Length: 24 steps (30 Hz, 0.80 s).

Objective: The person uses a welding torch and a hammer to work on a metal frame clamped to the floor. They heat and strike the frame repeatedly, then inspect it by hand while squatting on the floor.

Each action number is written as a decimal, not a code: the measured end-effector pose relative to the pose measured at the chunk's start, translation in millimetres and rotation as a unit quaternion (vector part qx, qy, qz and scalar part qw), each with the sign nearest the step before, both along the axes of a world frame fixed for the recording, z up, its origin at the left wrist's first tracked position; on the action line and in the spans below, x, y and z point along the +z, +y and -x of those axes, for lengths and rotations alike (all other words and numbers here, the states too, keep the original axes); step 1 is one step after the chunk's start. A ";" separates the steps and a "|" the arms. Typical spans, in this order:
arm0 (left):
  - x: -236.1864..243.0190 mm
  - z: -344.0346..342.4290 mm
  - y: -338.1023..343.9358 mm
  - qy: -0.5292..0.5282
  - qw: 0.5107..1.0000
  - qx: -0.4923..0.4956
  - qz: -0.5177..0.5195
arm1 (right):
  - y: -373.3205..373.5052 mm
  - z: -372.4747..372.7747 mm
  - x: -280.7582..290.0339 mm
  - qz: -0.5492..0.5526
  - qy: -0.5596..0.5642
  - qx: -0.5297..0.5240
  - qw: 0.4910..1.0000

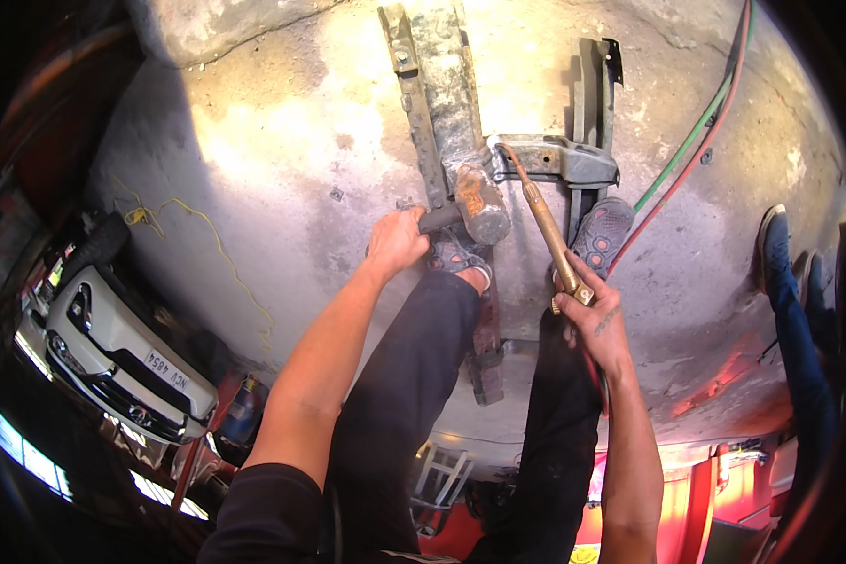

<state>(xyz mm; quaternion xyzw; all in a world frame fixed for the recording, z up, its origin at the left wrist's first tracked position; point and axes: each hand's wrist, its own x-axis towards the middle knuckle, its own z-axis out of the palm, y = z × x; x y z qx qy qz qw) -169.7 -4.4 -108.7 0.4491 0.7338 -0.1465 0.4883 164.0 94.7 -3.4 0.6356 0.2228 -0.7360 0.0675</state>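
Observation:
My left hand [397,242] is closed round the dark handle of a sledgehammer [481,209], whose rusty, blocky head rests by the metal bars. In my right hand [592,305] is a brass gas torch [547,224], fingers wrapped round its valve end. The torch's copper tip points at the near end of a grey steel bracket [540,158], where a small bright white spot glows. That bracket meets a long, worn metal beam [451,80] on the floor. Beside the beam lies a narrower steel bar [418,117]. Whether the torch tip touches the metal I cannot tell.
My sandalled feet [603,235] stand close to the metalwork. Green and red hoses [683,158] run across the concrete floor at right. Another person's leg [791,301] is at far right. A yellow cord [214,230] and a white vehicle front [127,352] are at left.

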 end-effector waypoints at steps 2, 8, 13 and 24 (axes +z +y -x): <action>-0.1 1.0 -0.1 0.001 1.000 -0.002 0.005 | -1.8 -1.9 0.8 0.000 0.001 -0.002 1.000; 0.2 1.9 0.1 0.000 1.000 -0.008 0.019 | -3.6 -4.3 1.1 -0.003 -0.003 -0.007 1.000; -0.6 2.1 -0.6 0.001 1.000 -0.006 0.012 | -3.9 -4.4 1.5 -0.003 -0.002 -0.006 1.000; -5.3 3.9 -4.5 0.000 1.000 -0.007 0.014 | -4.4 -3.4 1.1 -0.004 -0.004 -0.003 1.000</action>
